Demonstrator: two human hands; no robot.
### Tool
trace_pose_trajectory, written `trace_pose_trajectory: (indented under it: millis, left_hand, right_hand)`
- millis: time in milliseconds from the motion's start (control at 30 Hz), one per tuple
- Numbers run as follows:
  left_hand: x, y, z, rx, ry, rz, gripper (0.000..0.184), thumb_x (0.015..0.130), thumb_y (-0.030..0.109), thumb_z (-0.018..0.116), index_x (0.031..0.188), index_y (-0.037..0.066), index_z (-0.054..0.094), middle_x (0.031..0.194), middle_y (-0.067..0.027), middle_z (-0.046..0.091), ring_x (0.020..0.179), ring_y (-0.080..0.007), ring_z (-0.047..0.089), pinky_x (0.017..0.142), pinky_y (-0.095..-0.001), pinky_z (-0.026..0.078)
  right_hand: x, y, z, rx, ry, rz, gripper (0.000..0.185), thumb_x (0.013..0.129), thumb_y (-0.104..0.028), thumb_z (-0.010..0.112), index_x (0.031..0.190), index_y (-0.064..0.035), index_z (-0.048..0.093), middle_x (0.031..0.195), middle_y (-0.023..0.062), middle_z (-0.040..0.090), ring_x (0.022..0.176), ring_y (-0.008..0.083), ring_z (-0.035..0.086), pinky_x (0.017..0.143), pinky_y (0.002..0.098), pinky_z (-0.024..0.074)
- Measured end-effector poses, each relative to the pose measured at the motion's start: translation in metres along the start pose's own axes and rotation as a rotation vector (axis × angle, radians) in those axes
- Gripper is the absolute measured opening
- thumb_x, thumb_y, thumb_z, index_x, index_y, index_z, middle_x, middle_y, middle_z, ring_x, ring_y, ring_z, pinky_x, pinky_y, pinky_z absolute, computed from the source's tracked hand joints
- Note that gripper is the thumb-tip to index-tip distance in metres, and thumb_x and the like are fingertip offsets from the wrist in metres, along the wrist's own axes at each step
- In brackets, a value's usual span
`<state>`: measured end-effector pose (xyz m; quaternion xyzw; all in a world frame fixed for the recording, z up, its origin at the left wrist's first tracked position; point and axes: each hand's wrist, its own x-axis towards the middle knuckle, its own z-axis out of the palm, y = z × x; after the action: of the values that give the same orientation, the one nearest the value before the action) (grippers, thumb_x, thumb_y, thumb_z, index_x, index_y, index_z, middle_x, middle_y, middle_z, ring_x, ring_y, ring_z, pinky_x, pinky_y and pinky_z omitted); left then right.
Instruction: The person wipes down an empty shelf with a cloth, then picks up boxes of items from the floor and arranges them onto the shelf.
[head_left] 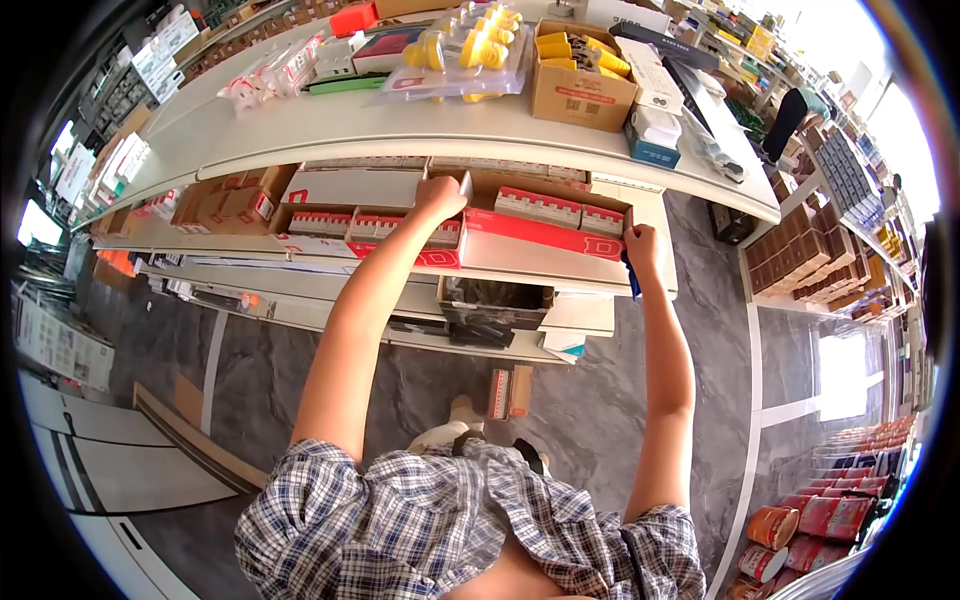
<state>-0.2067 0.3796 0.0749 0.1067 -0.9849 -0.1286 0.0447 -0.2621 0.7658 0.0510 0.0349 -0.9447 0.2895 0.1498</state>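
Note:
A long open cardboard box (545,232) with a red front stands on the shelf below the tabletop, with rows of small white-and-red packs (540,207) inside. My left hand (440,196) is closed on the box's left end, beside a neighbouring box of similar packs (408,230). At the right end, my right hand (643,246) is closed against the box's corner. A slim blue object (631,274) sticks out below that hand; its kind is not clear. The fingertips of both hands are partly hidden.
Above the shelf, the tabletop (350,125) overhangs, carrying a carton of yellow parts (582,85) and bagged yellow parts (462,50). A dark bin (495,300) sits on a lower shelf. Near my feet lies a small carton (520,390). Stocked shelves (810,255) stand to the right.

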Motion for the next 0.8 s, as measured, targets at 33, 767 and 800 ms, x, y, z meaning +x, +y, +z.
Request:
trace_pose_trajectory:
  millis: [33, 767, 800]
  left_hand:
    - [-0.001, -0.002, -0.001, 0.037, 0.011, -0.009, 0.02, 0.07, 0.024, 0.058, 0.075, 0.007, 0.067, 0.083, -0.0147, 0.066, 0.081, -0.0325, 0.063, 0.074, -0.0419, 0.047]
    - [-0.063, -0.019, 0.013, 0.112, 0.519, 0.058, 0.025, 0.079, 0.022, 0.059, 0.1, 0.008, 0.058, 0.117, -0.0115, 0.05, 0.118, -0.0277, 0.043, 0.096, -0.0562, 0.032]
    - [-0.07, -0.013, 0.015, 0.077, 0.584, 0.113, 0.022, 0.078, 0.018, 0.06, 0.096, 0.007, 0.059, 0.115, -0.0116, 0.051, 0.116, -0.0278, 0.044, 0.096, -0.0541, 0.032]
  right_hand:
    - [0.002, -0.003, 0.006, -0.002, -0.013, -0.002, 0.024, 0.077, -0.026, 0.057, 0.075, -0.0044, 0.068, 0.07, 0.0171, 0.063, 0.067, 0.0336, 0.062, 0.066, 0.041, 0.0488]
    - [-0.026, -0.036, 0.038, 0.359, 0.06, -0.003, 0.027, 0.085, -0.024, 0.055, 0.104, -0.0052, 0.059, 0.098, 0.0161, 0.063, 0.092, 0.0322, 0.059, 0.08, 0.039, 0.0461]
    - [-0.037, -0.029, 0.037, 0.456, 0.124, -0.036, 0.021, 0.084, -0.019, 0.057, 0.1, -0.0048, 0.059, 0.095, 0.0159, 0.064, 0.09, 0.0326, 0.06, 0.078, 0.0385, 0.0463]
